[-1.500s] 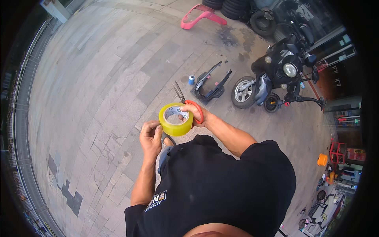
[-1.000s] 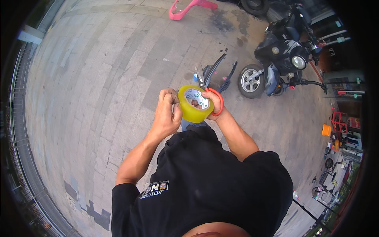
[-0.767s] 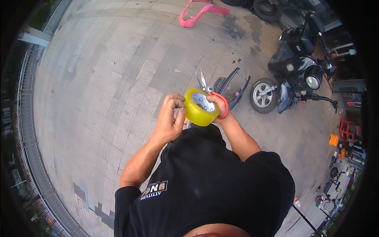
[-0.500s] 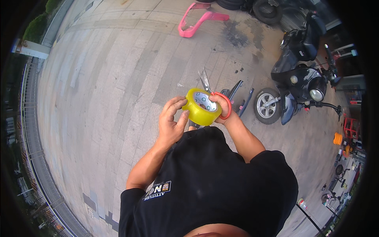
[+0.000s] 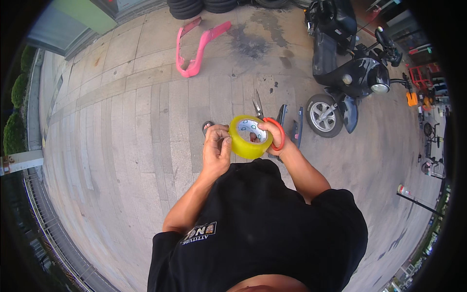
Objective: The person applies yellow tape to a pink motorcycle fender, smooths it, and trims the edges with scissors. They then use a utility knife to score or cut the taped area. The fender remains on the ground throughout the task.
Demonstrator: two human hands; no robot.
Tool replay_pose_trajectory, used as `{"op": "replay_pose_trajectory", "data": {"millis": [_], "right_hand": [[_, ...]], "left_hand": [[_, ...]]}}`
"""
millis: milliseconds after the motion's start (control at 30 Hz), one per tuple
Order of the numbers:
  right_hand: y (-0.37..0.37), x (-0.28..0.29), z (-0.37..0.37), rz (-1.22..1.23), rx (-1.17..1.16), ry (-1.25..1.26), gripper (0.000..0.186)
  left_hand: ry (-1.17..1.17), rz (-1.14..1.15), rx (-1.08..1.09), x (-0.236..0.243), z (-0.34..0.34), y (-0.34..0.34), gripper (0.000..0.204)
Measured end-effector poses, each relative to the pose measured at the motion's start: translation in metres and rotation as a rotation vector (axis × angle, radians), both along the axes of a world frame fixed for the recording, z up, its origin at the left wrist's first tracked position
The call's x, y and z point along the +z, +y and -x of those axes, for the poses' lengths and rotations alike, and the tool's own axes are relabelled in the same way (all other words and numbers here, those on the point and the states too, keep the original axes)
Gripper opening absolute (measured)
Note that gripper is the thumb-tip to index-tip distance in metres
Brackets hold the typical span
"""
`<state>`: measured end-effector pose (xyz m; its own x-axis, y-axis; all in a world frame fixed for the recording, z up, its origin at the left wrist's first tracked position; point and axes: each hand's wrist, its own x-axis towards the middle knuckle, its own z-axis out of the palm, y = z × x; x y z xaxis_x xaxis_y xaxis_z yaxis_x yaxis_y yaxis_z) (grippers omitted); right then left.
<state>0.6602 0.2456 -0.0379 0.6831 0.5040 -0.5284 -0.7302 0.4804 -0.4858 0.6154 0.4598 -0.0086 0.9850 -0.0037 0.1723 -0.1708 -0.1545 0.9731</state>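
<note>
My right hand (image 5: 273,136) holds a roll of yellow tape (image 5: 244,148) with its thumb over the rim, along with red-handled scissors (image 5: 278,127), whose metal blades point away from me, slightly apart. The roll's white inner core faces up. Against the roll's left side, my left hand (image 5: 215,148) has its fingers curled and touching the tape's edge; whether a loose tape end is between them I cannot tell. Both hands are in front of my black shirt. Beyond them on the pavement lie dark plastic body parts (image 5: 298,126), partly hidden by the scissors and my right hand.
A black scooter (image 5: 348,78) stands at the upper right. A pink plastic panel (image 5: 192,65) lies ahead, with stacked tyres (image 5: 185,9) behind it. A fence (image 5: 41,209) runs along the left. An orange item (image 5: 411,100) and a red rack (image 5: 418,75) sit at the far right.
The view has turned, shifting the pink panel left and bringing a green-trimmed wall into sight. My left hand has risen to the tape's left side, its fingers shifting along the edge.
</note>
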Motion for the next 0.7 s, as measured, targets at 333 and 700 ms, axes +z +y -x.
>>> {"op": "replay_pose_trajectory", "data": {"millis": [333, 700], "right_hand": [[0.043, -0.048, -0.111, 0.124, -0.095, 0.172, 0.064], [-0.061, -0.12, -0.201, 1.071, 0.466, -0.302, 0.037]], "left_hand": [[0.605, 0.667, -0.064, -0.046, -0.188, 0.078, 0.015], [0.889, 0.997, 0.099, -0.184, -0.365, 0.084, 0.032]]}}
